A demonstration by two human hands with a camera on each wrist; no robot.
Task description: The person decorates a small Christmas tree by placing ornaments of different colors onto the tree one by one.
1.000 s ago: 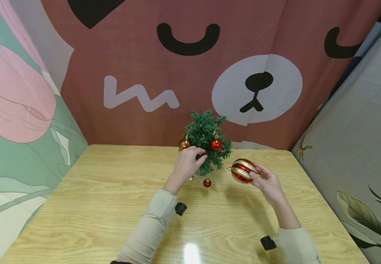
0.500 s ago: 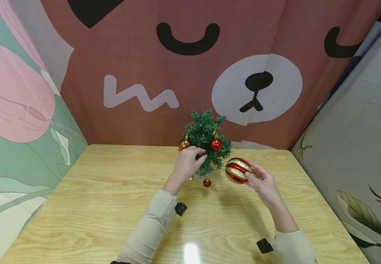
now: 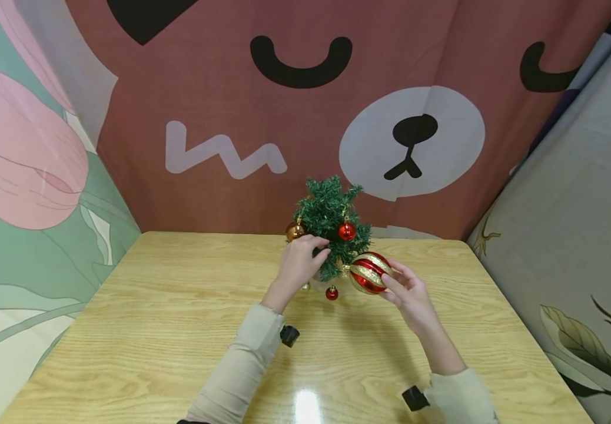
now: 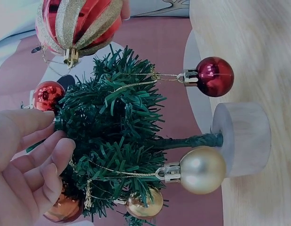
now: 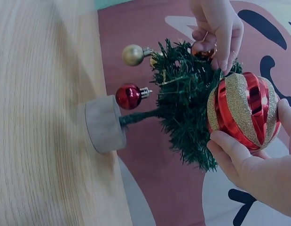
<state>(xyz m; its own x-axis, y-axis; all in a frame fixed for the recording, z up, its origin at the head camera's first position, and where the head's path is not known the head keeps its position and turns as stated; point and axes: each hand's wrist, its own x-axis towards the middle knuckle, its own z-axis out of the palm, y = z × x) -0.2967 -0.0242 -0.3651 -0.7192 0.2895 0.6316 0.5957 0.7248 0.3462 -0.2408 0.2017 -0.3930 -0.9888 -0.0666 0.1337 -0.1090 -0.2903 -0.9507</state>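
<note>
A small artificial Christmas tree (image 3: 328, 206) stands upright on a pale round base (image 4: 244, 139). My left hand (image 3: 299, 259) is at its left front, with thumb and fingers pinching a green branch tip. My right hand (image 3: 410, 297) grips a large red Christmas bauble (image 3: 369, 273) with gold glitter stripes between thumb and fingers. Its gold cap (image 4: 71, 57) and thin string point toward the tree, close to the branches. Whether the string touches a branch I cannot tell.
Small baubles hang on the tree: a bright red one (image 3: 346, 231), a copper one (image 3: 295, 230), a dark red one (image 4: 215, 76), a pale gold one (image 4: 203, 170) and a shiny gold one (image 4: 144, 203). The wooden table (image 3: 178, 330) meets a printed curtain (image 3: 205, 200) behind.
My right hand has carried the striped bauble leftward, from beside the tree up to its right front. My left hand has stayed in place at the branches.
</note>
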